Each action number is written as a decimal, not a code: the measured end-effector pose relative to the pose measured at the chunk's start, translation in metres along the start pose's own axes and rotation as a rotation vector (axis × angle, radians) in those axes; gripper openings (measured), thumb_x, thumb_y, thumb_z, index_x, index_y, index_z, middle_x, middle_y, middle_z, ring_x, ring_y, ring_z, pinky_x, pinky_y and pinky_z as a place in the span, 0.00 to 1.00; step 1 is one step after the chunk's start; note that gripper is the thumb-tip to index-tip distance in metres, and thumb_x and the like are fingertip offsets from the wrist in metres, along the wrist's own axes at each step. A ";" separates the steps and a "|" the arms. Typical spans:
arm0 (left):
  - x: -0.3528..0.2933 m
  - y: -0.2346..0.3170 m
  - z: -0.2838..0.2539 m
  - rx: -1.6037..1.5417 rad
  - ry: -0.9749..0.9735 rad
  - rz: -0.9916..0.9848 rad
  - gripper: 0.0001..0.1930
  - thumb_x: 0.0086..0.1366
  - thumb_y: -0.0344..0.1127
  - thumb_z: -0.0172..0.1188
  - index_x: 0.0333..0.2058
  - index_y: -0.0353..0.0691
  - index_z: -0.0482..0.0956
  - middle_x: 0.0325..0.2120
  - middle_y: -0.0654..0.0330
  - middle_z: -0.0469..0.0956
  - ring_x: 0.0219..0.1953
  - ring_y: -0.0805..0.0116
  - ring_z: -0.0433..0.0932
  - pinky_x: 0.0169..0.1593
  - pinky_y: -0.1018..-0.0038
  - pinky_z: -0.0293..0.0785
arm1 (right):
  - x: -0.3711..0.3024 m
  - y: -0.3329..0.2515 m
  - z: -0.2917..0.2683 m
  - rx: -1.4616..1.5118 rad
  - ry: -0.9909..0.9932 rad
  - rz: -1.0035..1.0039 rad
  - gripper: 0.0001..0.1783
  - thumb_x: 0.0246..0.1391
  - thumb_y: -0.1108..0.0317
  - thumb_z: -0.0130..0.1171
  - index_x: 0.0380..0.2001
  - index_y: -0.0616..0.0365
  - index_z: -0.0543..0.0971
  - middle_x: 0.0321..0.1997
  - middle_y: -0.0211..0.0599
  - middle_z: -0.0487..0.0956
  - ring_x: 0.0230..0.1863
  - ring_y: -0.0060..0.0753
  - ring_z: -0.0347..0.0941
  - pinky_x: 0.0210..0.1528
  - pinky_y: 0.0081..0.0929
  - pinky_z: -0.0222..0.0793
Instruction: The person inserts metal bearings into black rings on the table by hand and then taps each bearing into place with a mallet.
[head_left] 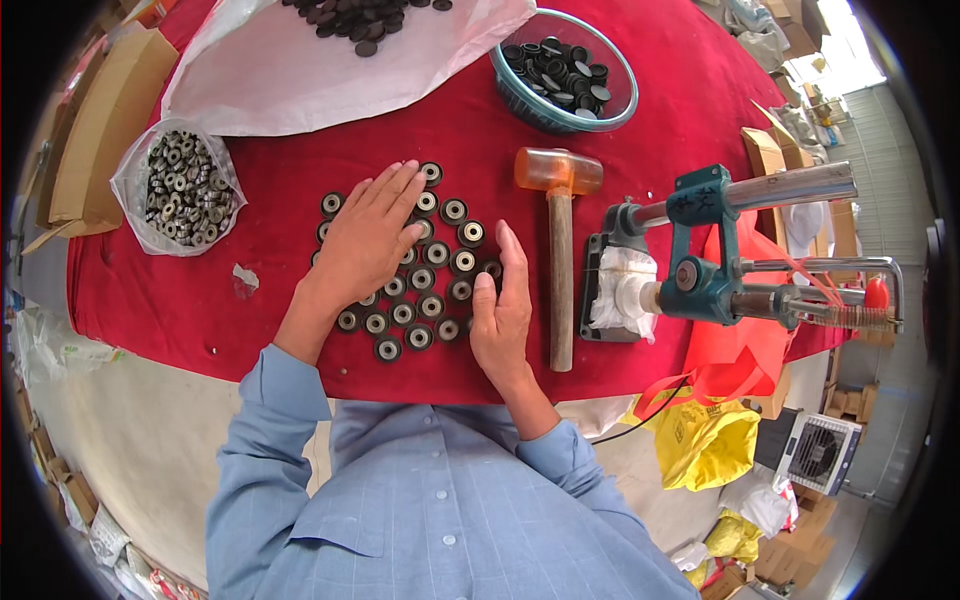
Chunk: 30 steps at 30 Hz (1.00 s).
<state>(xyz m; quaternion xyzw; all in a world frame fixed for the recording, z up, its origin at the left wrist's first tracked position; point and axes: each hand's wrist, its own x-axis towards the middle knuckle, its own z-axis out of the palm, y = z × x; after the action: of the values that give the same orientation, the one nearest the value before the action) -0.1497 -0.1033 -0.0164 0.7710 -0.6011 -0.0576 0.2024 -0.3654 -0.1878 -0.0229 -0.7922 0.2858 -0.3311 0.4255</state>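
Many round black rings with silver metal centres (430, 305) are gathered in a loose cluster on the red cloth-covered worktop (280, 170), at the edge nearest the person. Part of the cluster is covered by the left hand (375, 235), laid palm down with its fingers stretched out and clenched on nothing (whether the rings beneath are pressed cannot be told). The cluster's right side is bordered by the right hand (503, 320), whose thumb and fingers are parted, unclenched; one ring is seen beside the thumb, though contact cannot be made out.

Just right of that hand, a mallet with a translucent orange head and a wooden handle (561, 260) is laid lengthwise. Beyond it a teal metal hand press with a silver column (690, 275) is placed. To the left, small silver ring-shaped bearings (187, 190) are held in a clear plastic bag (135, 225). Farther back, flat black discs (350, 20) are heaped on a white sheet (430, 70), and round black caps (560, 75) are contained in a clear bluish plastic bowl (545, 115).
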 end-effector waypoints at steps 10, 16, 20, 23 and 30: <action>0.002 0.000 -0.015 -0.085 -0.012 -0.038 0.33 0.77 0.37 0.59 0.77 0.40 0.63 0.79 0.52 0.60 0.81 0.51 0.58 0.81 0.49 0.52 | 0.053 0.016 0.001 0.078 -0.088 -0.044 0.30 0.66 0.84 0.50 0.71 0.66 0.71 0.66 0.57 0.79 0.68 0.56 0.77 0.71 0.44 0.72; -0.050 -0.013 -0.042 -0.220 0.172 -0.151 0.36 0.76 0.41 0.62 0.77 0.36 0.61 0.79 0.47 0.60 0.80 0.47 0.58 0.81 0.52 0.53 | 0.062 0.020 -0.005 0.073 -0.182 -0.038 0.27 0.66 0.86 0.47 0.67 0.65 0.75 0.57 0.50 0.86 0.59 0.41 0.83 0.65 0.37 0.77; -0.072 -0.028 -0.036 -0.227 0.159 -0.254 0.37 0.77 0.42 0.60 0.78 0.34 0.59 0.79 0.46 0.58 0.81 0.44 0.57 0.81 0.51 0.52 | 0.080 0.025 0.000 0.078 -0.099 0.003 0.27 0.65 0.87 0.45 0.65 0.67 0.77 0.56 0.51 0.86 0.59 0.41 0.84 0.63 0.35 0.79; -0.068 -0.029 -0.031 -0.161 0.148 -0.221 0.38 0.77 0.42 0.60 0.78 0.34 0.58 0.79 0.45 0.57 0.81 0.44 0.55 0.81 0.50 0.51 | 0.096 0.022 0.017 0.035 -0.108 -0.058 0.26 0.66 0.86 0.46 0.65 0.67 0.77 0.58 0.52 0.85 0.60 0.41 0.84 0.64 0.35 0.79; -0.065 -0.009 -0.011 0.004 0.121 -0.232 0.39 0.77 0.42 0.61 0.78 0.31 0.56 0.80 0.43 0.54 0.81 0.43 0.53 0.81 0.48 0.51 | 0.114 0.017 0.041 -0.196 -0.198 -0.287 0.28 0.61 0.88 0.48 0.62 0.63 0.80 0.60 0.52 0.83 0.59 0.51 0.83 0.62 0.39 0.78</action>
<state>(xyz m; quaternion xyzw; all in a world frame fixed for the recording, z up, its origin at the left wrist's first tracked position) -0.1551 -0.0372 -0.0196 0.8379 -0.4946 -0.0328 0.2284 -0.2664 -0.2596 -0.0232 -0.8911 0.1576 -0.2794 0.3209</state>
